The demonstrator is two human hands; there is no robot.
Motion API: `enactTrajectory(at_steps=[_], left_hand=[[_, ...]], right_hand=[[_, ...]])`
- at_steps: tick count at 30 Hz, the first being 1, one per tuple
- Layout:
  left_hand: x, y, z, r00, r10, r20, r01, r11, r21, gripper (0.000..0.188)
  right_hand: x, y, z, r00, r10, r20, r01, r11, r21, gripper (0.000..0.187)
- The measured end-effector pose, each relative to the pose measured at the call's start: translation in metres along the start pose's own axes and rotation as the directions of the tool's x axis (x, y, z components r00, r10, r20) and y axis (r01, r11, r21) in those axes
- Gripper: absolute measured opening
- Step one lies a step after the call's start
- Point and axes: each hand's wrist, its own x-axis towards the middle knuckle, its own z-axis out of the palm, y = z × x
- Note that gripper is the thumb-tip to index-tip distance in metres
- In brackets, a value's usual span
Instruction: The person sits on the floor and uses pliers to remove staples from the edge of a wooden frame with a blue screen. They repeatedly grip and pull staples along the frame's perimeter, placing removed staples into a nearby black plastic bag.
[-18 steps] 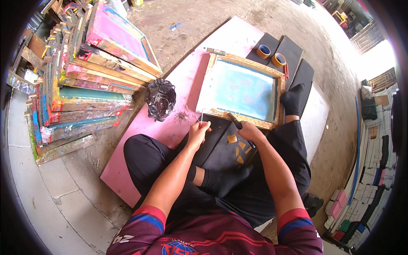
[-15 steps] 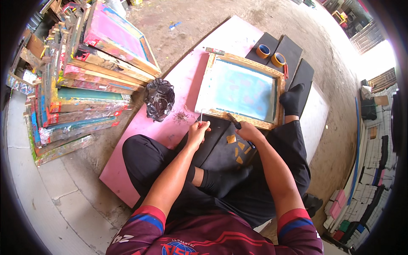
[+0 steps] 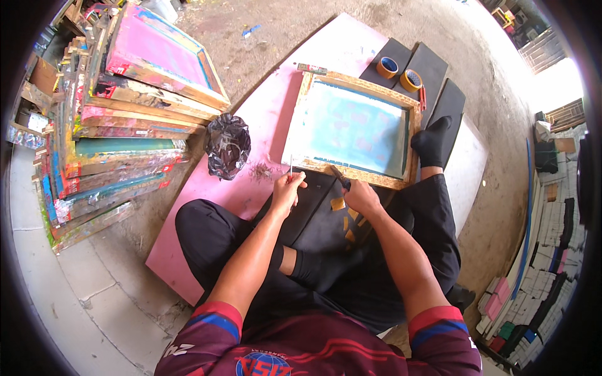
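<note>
Both sets of fingers (image 3: 288, 182) (image 3: 356, 187) snug around tools (image 3: 291, 165) (image 3: 339, 175)

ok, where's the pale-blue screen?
Head view, above and right of centre: the screen lies ahead of the left hand and right hand, with two tape rolls just past its far right corner.

Bright light (image 3: 564, 81) washes the brown floor (image 3: 501, 207) beside pale paving (image 3: 56, 282).

Bright daylight, white glare washing out the floor (image 3: 495, 72) at upper right, bowed edges, black fisheye rim
</note>
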Motion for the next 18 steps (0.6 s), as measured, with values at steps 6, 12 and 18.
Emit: enactTrajectory(at_steps=[6,12,18], left_hand=[[-0.002,0.004,-0.006,0.999,0.028,0.020,-0.027,1.000,-0.009,0.035],[-0.024,-0.004,-0.010,0.998,-0.049,0.049,0.047,0.998,0.041,0.033],[-0.028,0.005,-0.014,0.971,-0.122,0.207,0.161,0.970,-0.181,0.034]], right_hand=[[0.012,0.024,0.038,0.985,-0.008,-0.175,0.031,0.991,0.130,0.040],[-0.016,0.014,0.056,0.988,-0.050,-0.145,0.084,0.967,0.242,0.036],[-0.053,-0.029,0.065,0.980,-0.179,-0.084,0.195,0.942,0.273,0.046]])
